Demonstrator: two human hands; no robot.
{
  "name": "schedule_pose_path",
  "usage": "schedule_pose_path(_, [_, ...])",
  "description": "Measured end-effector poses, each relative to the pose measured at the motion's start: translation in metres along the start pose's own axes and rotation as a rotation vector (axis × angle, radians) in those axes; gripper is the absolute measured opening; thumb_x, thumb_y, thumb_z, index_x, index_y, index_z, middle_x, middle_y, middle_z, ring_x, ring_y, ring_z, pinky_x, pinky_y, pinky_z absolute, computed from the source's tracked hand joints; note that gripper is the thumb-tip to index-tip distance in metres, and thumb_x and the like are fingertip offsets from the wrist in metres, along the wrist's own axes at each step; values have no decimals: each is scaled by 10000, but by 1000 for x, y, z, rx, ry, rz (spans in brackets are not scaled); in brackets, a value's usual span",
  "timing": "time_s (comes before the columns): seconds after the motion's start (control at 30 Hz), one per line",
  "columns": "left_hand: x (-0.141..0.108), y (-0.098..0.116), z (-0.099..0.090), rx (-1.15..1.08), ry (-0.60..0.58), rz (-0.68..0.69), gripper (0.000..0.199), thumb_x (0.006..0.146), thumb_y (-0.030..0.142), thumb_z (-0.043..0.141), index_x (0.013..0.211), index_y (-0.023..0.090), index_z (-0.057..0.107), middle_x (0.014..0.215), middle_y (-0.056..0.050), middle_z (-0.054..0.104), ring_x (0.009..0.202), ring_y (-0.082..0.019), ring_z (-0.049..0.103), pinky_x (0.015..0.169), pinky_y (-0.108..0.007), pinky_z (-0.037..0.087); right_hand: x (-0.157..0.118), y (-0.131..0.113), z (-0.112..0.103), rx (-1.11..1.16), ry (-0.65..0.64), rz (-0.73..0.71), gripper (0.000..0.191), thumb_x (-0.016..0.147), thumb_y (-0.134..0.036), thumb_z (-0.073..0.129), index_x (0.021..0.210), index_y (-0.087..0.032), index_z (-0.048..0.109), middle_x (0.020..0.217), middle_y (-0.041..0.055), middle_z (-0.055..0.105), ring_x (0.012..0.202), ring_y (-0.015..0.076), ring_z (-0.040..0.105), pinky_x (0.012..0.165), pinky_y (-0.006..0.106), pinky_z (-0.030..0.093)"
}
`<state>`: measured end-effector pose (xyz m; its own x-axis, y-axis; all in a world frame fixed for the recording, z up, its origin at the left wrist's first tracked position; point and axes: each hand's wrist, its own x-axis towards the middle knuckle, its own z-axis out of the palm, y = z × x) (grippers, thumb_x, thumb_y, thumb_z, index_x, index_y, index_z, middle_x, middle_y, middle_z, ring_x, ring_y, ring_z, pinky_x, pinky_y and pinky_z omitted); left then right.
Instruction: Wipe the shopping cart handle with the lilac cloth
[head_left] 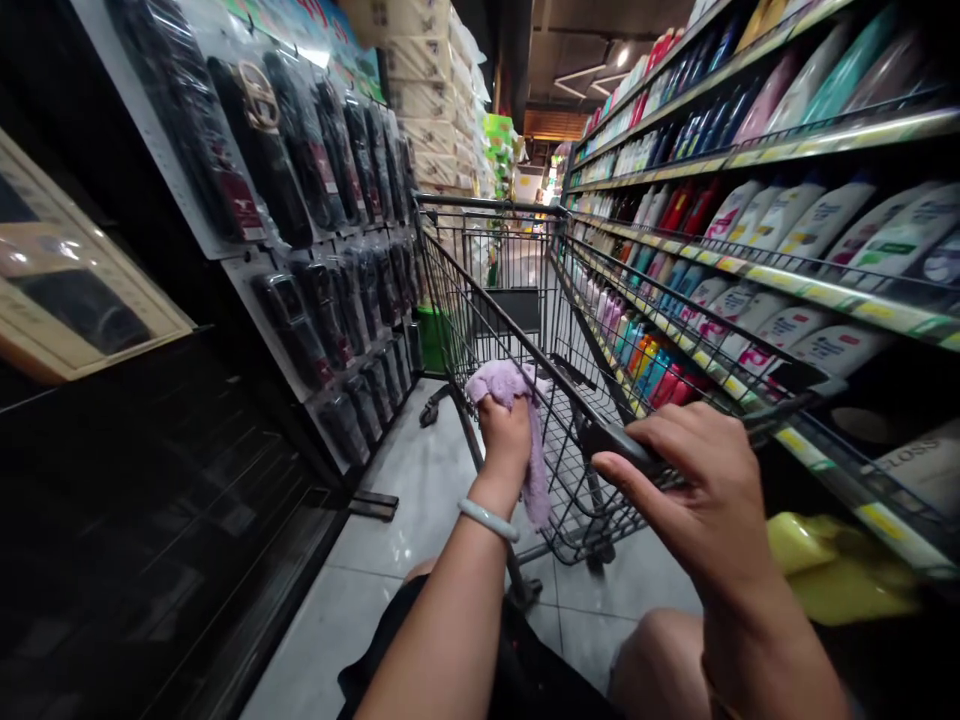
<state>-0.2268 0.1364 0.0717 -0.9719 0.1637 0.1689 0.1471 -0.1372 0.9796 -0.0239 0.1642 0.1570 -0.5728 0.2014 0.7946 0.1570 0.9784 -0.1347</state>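
My left hand (pixel 505 430), with a pale bracelet on its wrist, grips a fluffy lilac cloth (pixel 537 480) against the side of a dark metal shopping cart (pixel 508 312). Part of the cloth hangs down along the wire mesh. To the right, my right hand (pixel 694 475) is closed round the cart's dark handle (pixel 619 443), thumb below and fingers over the top. The cart's wire basket stretches ahead, and no goods show inside it.
Shelves of bottles (pixel 817 225) line the right side. Packaged belts (pixel 300 150) hang on a rack at left, near a boxed item (pixel 82 280). Stacked packs (pixel 431 100) stand behind. Yellow containers (pixel 840 570) sit at lower right. Grey tiles (pixel 375 545) cover the floor.
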Motion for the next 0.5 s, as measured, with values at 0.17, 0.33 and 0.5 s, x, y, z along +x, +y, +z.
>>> schedule_pose_path(0.17, [4,11,2,-127,-49,65,297,867,325,683,1118,183,608,1247,-146,709,1295,-278,648,1188,-424,445,5,10,17,23,48,-22,278,1011,-500,651,1028,-227,704,960,42,740,934,237,628,893,415,411])
schedule_pose_path(0.33, [-44,48,-3,-448,-99,155,391,932,488,642,1169,179,665,1191,-98,754,1131,-229,729,1063,-378,550,10,14,26,99,34,-14,245,1070,-333,555,1231,-232,709,1136,49,767,1088,227,657,1021,417,444])
schedule_pose_path(0.5, [-50,60,-6,-359,-17,362,390,827,420,780,1126,188,688,1307,-105,728,1195,-236,706,1097,-356,529,21,24,16,167,-16,-29,275,1079,-306,538,1269,-253,730,1187,41,768,1123,193,675,1001,366,497])
